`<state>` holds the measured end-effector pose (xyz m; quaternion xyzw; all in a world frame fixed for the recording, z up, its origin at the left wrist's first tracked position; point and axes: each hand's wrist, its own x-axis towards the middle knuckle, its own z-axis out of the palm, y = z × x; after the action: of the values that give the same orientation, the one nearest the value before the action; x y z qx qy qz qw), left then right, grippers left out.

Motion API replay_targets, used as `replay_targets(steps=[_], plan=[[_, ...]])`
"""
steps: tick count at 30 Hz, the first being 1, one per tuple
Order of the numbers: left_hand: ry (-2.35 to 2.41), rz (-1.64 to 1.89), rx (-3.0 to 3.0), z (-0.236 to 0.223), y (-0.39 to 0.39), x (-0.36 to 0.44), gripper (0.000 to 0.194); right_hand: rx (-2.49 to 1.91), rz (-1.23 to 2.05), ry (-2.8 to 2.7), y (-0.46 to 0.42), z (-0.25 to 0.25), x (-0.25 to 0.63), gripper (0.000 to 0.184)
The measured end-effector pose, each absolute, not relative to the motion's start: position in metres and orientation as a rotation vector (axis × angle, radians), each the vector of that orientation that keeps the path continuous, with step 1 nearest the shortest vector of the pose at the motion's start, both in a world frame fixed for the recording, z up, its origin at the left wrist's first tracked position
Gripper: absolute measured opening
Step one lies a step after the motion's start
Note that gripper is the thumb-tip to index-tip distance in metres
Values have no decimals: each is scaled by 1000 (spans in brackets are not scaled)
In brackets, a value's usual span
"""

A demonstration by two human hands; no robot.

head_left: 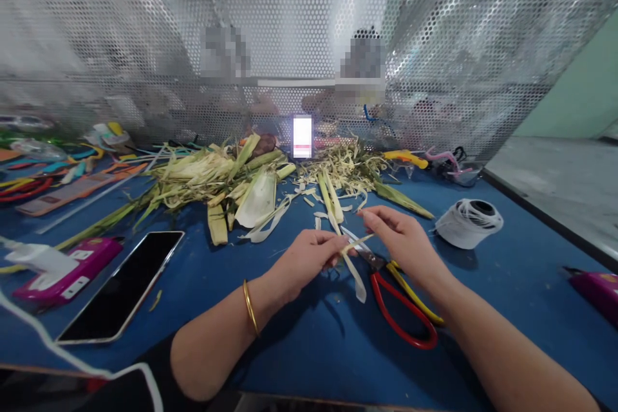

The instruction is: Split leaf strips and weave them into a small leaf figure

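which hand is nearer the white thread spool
Right. The right hand is just left of the spool, apart from it; the left hand is farther left, holding a pale strip.

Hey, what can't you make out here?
- Head view: part of the thin, pale husk strip, hidden by the left hand.
- Head view: part of the curved yellow handle of the metal scissors, hidden by the right forearm.
- Head view: the boxy purple object, cut off by the picture's right edge.
- Head view: details behind the silver perforated metal panel, obscured by it.
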<state>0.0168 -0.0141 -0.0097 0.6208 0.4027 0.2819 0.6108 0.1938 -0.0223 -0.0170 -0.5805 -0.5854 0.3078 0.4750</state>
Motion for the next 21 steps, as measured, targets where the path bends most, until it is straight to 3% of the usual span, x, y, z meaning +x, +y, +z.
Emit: replay_targets(steps=[6, 12, 16, 21], plan=[[928, 644, 1421, -8, -15, 17, 46, -1370, 1209, -1321, -24, -13, 190, 38], [963, 624, 1487, -8, -15, 15, 37, -1467, 874, -1749, -25, -11, 191, 32], [990, 694, 1443, -10, -13, 15, 37, -1391, 1062, -1746, -27, -6, 192, 31], [944, 647, 1365, -11, -13, 16, 28, -1371, 946, -1661, -27, -10, 193, 29]])
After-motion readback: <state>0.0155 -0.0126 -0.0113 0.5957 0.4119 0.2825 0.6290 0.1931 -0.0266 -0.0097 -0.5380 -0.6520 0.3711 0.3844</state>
